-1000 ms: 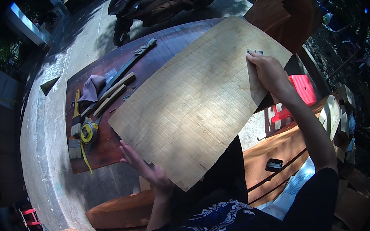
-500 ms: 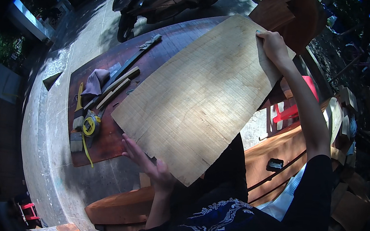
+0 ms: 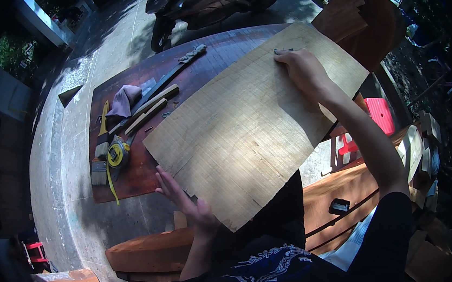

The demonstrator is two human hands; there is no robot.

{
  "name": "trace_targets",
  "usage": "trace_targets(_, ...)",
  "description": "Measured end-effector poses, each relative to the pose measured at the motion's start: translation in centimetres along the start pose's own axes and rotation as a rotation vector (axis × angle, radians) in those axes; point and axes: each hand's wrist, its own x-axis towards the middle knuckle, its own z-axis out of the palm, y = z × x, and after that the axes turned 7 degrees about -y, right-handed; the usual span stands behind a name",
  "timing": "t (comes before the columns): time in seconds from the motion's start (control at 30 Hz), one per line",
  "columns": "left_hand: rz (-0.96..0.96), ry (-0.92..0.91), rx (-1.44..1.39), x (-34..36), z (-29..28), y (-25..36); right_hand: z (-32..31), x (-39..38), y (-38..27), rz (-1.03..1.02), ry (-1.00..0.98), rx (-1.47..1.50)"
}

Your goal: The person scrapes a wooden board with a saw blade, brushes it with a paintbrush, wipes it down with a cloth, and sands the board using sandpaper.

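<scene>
A large pale wooden board [image 3: 237,136] lies slanted over the dark table and toward my lap. My left hand [image 3: 190,203] is against its near left edge, fingers stretched out and apart; the palm is partly hidden by the board. On the board's far part rests my right hand [image 3: 303,72], its fingers curled and pressed together. A small dark bit shows at its fingertips, too small to name.
On the reddish-brown table [image 3: 140,179] lie a yellow tape measure [image 3: 118,154], paintbrushes [image 3: 102,145], a mauve cloth [image 3: 124,101] and wooden sticks [image 3: 150,111]. A motorbike [image 3: 195,7] stands beyond. Brown timber [image 3: 341,187] and a red stool [image 3: 380,115] are to the right.
My right hand has moved from the board's far right edge leftward onto its upper face. The left hand stays at the near edge. The view has shifted slightly.
</scene>
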Motion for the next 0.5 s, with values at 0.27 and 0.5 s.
trace_targets(0.27,0.01,-0.047,0.0,0.0,-0.3,0.3,-0.1,3.6,2.3,0.147,-0.012,0.004)
trace_targets(0.5,0.021,-0.013,-0.005,0.4,0.3,0.5,-2.0,4.5,6.1,0.336,0.02,0.136)
